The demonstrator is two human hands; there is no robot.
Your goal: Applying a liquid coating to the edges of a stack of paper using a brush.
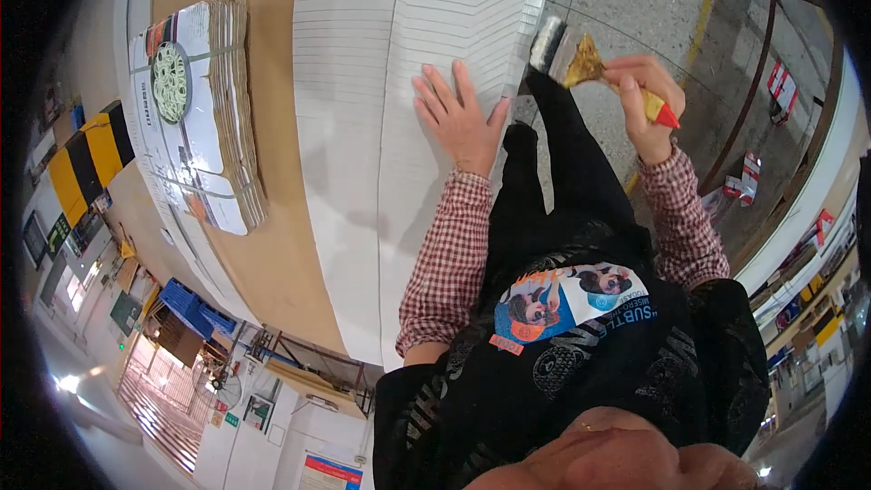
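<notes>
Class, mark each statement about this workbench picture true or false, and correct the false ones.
1. The left hand lies flat on the white stack. True.
2. The right hand holds a hammer. False: it holds a brush with a yellow and red handle.
3. The brush bristles are at the edge of the white stack. True.
4. The printed cardboard stack lies under the left hand. False: it lies apart, further left on the brown table.
</notes>
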